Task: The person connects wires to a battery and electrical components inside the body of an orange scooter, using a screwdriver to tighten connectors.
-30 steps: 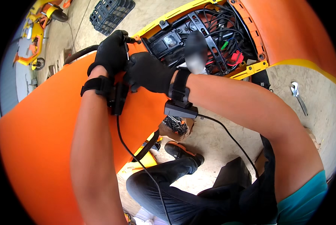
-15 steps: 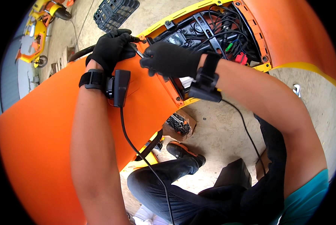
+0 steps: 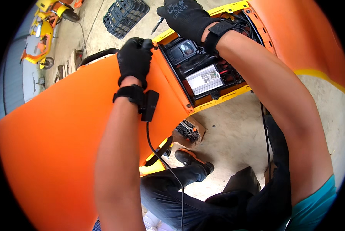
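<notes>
My right hand (image 3: 186, 17), in a black work glove, is raised over the far edge of an open compartment (image 3: 180, 89) in an orange and yellow vehicle body. It is closed round a slim metal driver tool (image 3: 156, 26) whose shaft points down and to the left. My left hand (image 3: 135, 57), gloved too, is at the compartment's far left corner, above the orange panel (image 3: 64, 127). Its fingers are curled in; what they hold, if anything, is hidden. A dark bolt (image 3: 155, 46) sits beside its fingertips. In the compartment lie a silver finned box (image 3: 205, 80) and a black unit (image 3: 181, 52).
A black plastic crate (image 3: 125, 17) stands on the floor beyond. Below the compartment is a cardboard box (image 3: 197, 131) of small hardware. Other yellow and orange vehicles (image 3: 45, 42) are at the far left. Cables (image 3: 151, 144) trail from my wrist straps.
My right hand has moved away from my left, up and to the right, carrying the tool. My left hand has shifted right and slightly down. The silver box in the compartment has come into view.
</notes>
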`<state>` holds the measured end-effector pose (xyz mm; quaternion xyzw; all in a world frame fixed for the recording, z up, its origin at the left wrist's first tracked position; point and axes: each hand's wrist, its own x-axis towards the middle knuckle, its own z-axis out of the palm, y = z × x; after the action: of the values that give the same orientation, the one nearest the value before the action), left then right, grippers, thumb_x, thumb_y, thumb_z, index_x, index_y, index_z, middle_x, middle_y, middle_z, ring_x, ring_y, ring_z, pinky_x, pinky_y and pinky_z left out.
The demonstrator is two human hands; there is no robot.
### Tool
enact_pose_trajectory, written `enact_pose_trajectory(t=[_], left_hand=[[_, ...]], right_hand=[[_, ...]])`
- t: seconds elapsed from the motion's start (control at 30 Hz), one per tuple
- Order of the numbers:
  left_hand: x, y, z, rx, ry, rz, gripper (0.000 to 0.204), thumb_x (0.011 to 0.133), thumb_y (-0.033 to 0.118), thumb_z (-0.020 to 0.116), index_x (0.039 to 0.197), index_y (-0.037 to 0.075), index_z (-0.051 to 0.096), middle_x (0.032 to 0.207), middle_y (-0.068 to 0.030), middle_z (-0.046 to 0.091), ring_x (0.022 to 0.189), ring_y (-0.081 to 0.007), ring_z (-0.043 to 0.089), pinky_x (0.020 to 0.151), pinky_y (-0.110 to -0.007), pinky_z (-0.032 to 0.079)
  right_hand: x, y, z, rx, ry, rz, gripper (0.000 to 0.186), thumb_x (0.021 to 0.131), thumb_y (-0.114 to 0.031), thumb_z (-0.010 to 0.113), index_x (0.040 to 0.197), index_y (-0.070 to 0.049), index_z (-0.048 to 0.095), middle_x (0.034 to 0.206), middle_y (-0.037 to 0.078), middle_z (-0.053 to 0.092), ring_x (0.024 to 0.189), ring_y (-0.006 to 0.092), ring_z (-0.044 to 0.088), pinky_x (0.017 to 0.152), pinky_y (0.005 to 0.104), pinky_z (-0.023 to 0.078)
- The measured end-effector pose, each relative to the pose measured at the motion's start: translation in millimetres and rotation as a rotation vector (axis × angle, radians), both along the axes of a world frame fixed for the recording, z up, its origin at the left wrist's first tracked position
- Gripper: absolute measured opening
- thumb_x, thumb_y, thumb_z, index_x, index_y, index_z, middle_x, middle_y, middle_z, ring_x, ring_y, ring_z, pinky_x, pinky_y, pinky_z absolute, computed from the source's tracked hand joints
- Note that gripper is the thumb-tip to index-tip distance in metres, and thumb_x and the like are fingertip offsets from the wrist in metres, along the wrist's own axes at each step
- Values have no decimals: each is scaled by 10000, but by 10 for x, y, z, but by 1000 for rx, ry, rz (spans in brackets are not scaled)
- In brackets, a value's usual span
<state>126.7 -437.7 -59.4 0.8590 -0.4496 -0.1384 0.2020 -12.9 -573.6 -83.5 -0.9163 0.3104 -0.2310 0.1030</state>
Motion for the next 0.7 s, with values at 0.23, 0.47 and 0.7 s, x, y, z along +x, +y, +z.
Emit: enact_pose_trajectory(t=[0.23,0.47,0.7], left_hand=[[-139,57,-95,-119,-73,11,229,896,250,705,925,23,718,708,-52,700,603,-120,633,589,-289,486],[-133,63,-123,-125,-71,20,248,894,278,702,911,32,726,702,-69,695,580,-145,626,579,-305,485],[-84,92,-166,-154,-82,-28,219,910,258,692,925,41,719,694,-74,683,573,-166,628,576,-313,491]], right_hand=[[457,-108,-76,92,-129,-23,249,905,-151,503,1028,-56,698,1062,203,664,995,368,663,848,464,545],[609,-206,-113,-37,-103,147,262,903,-206,510,1023,-38,671,1046,238,662,1005,367,658,874,457,529],[685,-206,-121,177,-135,140,263,890,-218,514,984,-44,687,1008,234,667,967,366,663,855,464,529]])
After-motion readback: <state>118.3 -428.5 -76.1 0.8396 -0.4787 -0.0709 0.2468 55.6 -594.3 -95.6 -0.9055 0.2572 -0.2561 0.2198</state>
